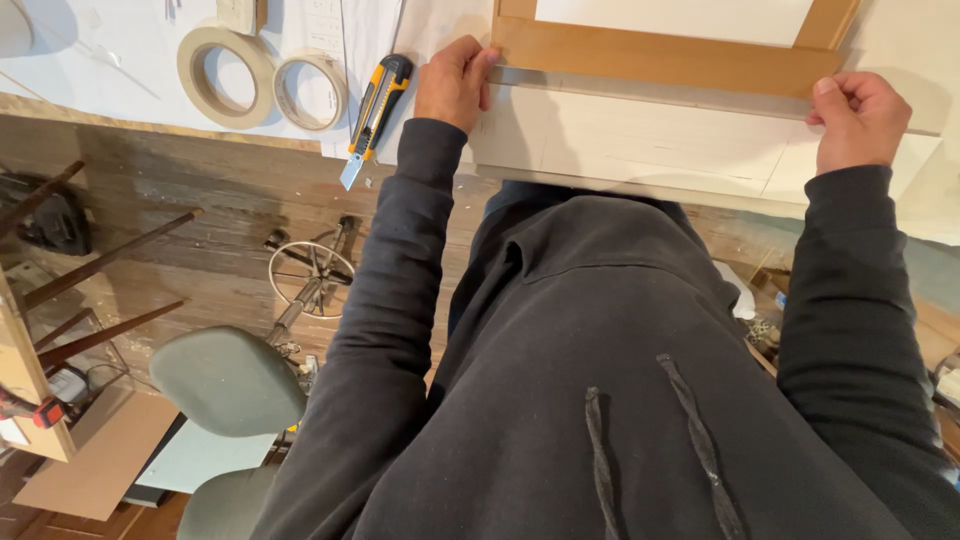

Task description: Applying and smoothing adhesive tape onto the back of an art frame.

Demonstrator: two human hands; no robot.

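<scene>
Hands pinching the light-brown flat wooden frame [665, 58] at its lower corners.
My left hand [452, 82] and right hand [857, 118] grip it; the yellow-and-black utility knife [373, 112], blade out at nine o'clock, could nick my sleeve.

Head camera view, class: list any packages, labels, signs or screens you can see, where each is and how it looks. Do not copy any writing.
None can be made out.
Nearest to such things: white paper sheets with faint pencil lines cover the bench at upper left, under two tape rolls and a yellow-and-black utility knife.
</scene>
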